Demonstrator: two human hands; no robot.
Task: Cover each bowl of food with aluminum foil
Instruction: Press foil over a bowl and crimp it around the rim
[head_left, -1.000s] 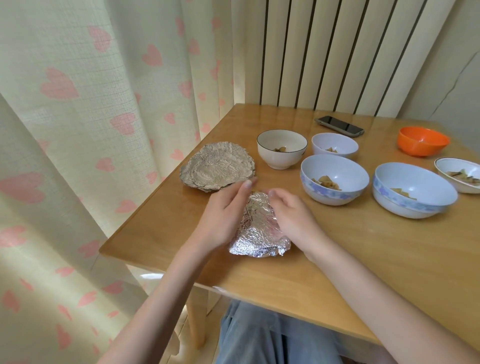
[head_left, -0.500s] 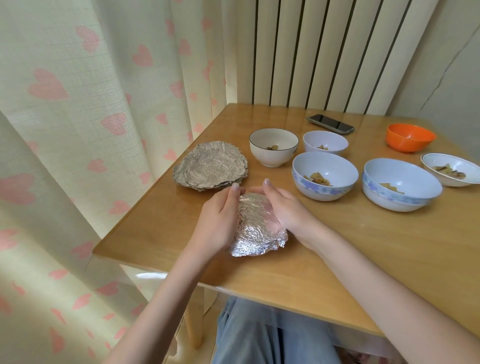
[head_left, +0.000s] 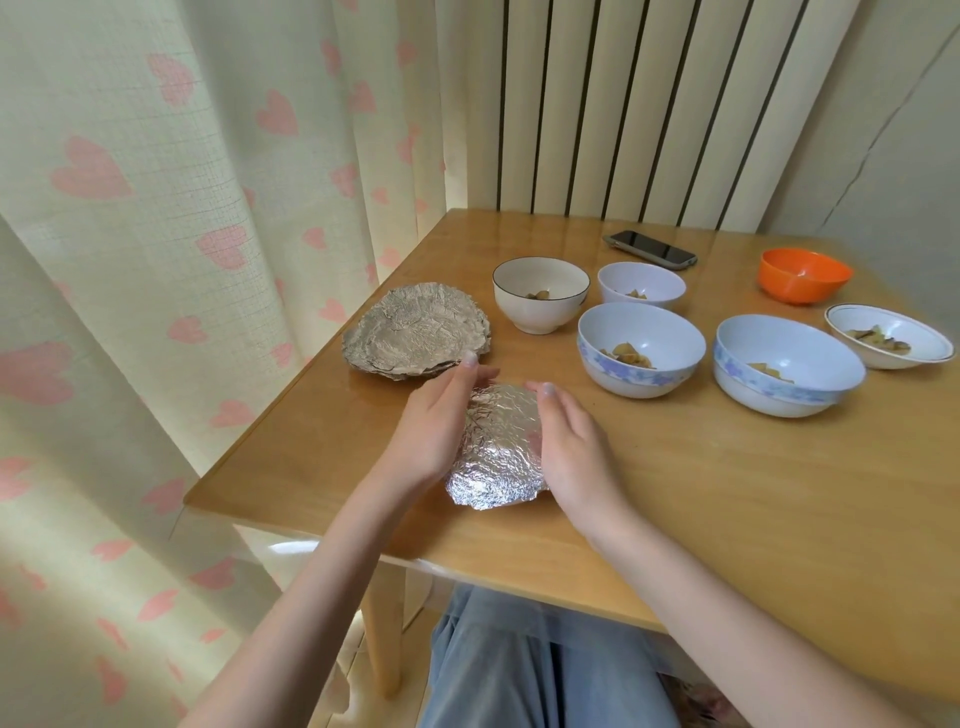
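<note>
Here, my left hand (head_left: 434, 434) lies against the left side of the foil-wrapped bowl (head_left: 501, 452), fingers nearly straight and pressing flat on the crinkled foil, and my right hand (head_left: 571, 452) does the same on the right side, so the bowl sits cupped between my two palms with neither hand curled round it. The wrapped bowl stands on the wooden table (head_left: 727, 493), close to its near edge and toward its left corner. Just behind it and a little to the left, my left fingertips reach almost to the stack of foil sheets (head_left: 418, 332), a crumpled round pile lying flat; I cannot tell whether they touch it. Behind the wrapped bowl and to the right stands a white bowl with a dark rim (head_left: 540, 301) holding a little food, and just beside that, farther right, a small pale bowl (head_left: 641, 286), also with food. Nearer the wrapped bowl, to its right, is a blue-patterned bowl (head_left: 641, 351) with some food in it, then a second blue-patterned bowl (head_left: 787, 366) farther right. A dark phone (head_left: 649, 249) lies flat far behind the wrapped bowl. An orange bowl (head_left: 802, 275) stands far to the right and back, and in front of it a shallow white dish (head_left: 888, 335) of food by the table's right side.
</note>
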